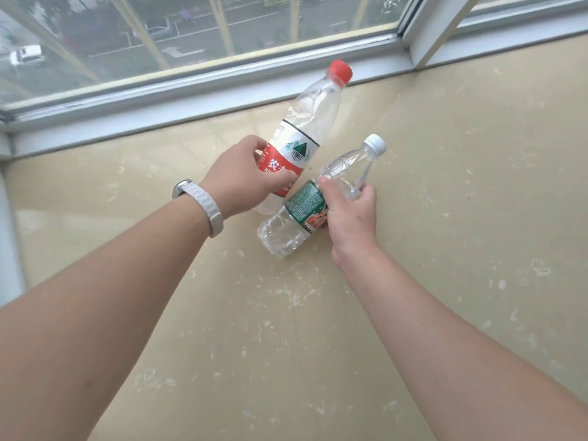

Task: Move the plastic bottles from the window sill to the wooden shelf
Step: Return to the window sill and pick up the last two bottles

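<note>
Two clear plastic bottles are over the beige window sill (pixel 445 218). The larger one, a red-capped bottle (pixel 313 116) with a red and white label, tilts toward the window; my left hand (pixel 245 176) is wrapped around its label. The smaller one, a white-capped bottle (pixel 346 173) with a green label, leans to the upper right; my right hand (pixel 348 211) grips its middle. Both bottles look empty. The wooden shelf is not in view.
The window frame (pixel 222 87) runs along the far edge of the sill, with a white post (pixel 436 30) at the upper right. The sill surface is scuffed with pale marks. A white wristband (pixel 206 205) is on my left wrist.
</note>
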A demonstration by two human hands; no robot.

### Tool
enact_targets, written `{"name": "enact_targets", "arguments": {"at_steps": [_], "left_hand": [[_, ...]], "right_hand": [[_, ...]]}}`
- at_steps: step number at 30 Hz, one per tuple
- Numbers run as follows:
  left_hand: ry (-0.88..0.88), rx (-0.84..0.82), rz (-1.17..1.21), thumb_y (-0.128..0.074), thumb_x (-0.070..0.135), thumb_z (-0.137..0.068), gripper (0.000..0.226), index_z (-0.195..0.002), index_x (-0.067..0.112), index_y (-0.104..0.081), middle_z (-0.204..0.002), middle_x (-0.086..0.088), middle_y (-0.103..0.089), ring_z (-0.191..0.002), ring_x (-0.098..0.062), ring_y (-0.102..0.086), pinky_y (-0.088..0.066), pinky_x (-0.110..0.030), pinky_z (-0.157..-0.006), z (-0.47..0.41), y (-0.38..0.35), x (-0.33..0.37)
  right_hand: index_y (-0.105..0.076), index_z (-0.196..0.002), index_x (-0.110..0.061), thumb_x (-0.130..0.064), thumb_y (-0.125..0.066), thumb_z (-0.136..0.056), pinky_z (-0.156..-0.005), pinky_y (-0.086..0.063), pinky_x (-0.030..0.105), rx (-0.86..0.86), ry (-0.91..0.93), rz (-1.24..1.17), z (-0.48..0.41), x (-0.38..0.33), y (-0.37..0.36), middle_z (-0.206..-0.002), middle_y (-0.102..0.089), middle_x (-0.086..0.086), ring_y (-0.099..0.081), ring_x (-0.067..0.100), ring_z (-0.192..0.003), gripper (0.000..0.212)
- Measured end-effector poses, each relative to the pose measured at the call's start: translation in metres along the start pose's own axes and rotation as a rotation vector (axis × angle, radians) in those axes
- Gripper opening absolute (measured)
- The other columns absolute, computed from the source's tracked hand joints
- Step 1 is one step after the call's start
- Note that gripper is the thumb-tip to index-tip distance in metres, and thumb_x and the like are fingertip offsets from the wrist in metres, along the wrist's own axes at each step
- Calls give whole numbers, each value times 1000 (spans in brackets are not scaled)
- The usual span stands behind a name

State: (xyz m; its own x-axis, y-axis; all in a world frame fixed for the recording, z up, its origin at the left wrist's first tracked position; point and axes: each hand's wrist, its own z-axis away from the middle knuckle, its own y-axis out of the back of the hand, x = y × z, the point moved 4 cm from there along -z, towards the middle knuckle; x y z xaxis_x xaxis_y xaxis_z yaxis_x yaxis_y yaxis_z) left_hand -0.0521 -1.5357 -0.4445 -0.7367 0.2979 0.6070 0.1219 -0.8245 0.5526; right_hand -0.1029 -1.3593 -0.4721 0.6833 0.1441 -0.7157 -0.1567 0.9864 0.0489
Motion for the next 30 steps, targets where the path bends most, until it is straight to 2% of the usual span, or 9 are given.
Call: {"name": "enact_targets", "arguments": {"at_steps": [2,4,8,12,14,18,20,25,30], "left_hand": [[6,13,119,-79,41,-82,66,-139,26,-49,-98,14,-61,-83,-1,-62,-45,-20,-62,18,6,-4],[8,31,210,-78,37,-84,61,-138,29,-51,-102,10,-64,-83,-2,-63,-46,-18,-61,37,13,-9],[33,41,353,-77,30,-85,48,-129,28,-58,-103,7,-67,-85,-6,-68,-47,-9,-57,73,21,-17],[22,56,473,-81,25,-82,52,-128,25,-58,-110,5,-69,-91,-9,-71,-57,-26,-77,110,32,-8],[12,70,526,-83,32,-73,59,-126,27,-57,-114,3,-69,-97,-13,-72,-59,-38,-87,129,38,-3],[-37,90,602,-83,42,-61,66,-120,31,-57,-120,1,-69,-109,-24,-68,-55,-54,-95,172,51,15],[-76,105,613,-84,40,-61,68,-122,30,-56,-123,0,-68,-113,-27,-66,-54,-56,-96,196,57,24],[-181,160,589,-85,38,-62,80,-133,34,-49,-127,-4,-64,-113,-25,-65,-56,-53,-93,259,76,53],[-257,208,594,-86,36,-62,80,-134,32,-51,-125,-6,-65,-109,-25,-67,-56,-53,-94,314,84,82]], "right_hand": [[-44,-123,-18,-19,-79,-81,-74,-57,32,-64,38,2,6,-2,1,-94,-68,1,-68,7,-77,55],[-40,-126,-24,-18,-79,-81,-75,-56,35,-119,69,23,14,-5,4,-98,-67,2,-67,12,-81,59],[-43,-128,-22,-15,-80,-82,-73,-53,27,-183,132,87,35,-18,16,-112,-66,6,-67,10,-89,60],[-53,-117,-25,-30,-83,-66,-86,-55,39,-267,159,117,64,-35,32,-112,-68,5,-67,18,-99,59],[-55,-117,-25,-35,-84,-62,-89,-54,44,-321,169,148,81,-46,41,-117,-66,12,-67,21,-102,64],[-57,-115,-24,-24,-83,-66,-87,-52,36,-405,222,134,119,-72,62,-115,-67,8,-67,14,-99,55],[-56,-116,-26,-23,-83,-65,-87,-50,33,-433,257,151,140,-83,73,-118,-66,7,-66,15,-102,57],[-55,-115,-32,-25,-86,-62,-94,-52,42,-460,372,171,197,-115,101,-115,-68,6,-65,28,-110,62],[-54,-117,-29,-24,-83,-61,-89,-52,39,-457,500,192,248,-143,130,-99,-67,-7,-65,9,-90,63]]}}
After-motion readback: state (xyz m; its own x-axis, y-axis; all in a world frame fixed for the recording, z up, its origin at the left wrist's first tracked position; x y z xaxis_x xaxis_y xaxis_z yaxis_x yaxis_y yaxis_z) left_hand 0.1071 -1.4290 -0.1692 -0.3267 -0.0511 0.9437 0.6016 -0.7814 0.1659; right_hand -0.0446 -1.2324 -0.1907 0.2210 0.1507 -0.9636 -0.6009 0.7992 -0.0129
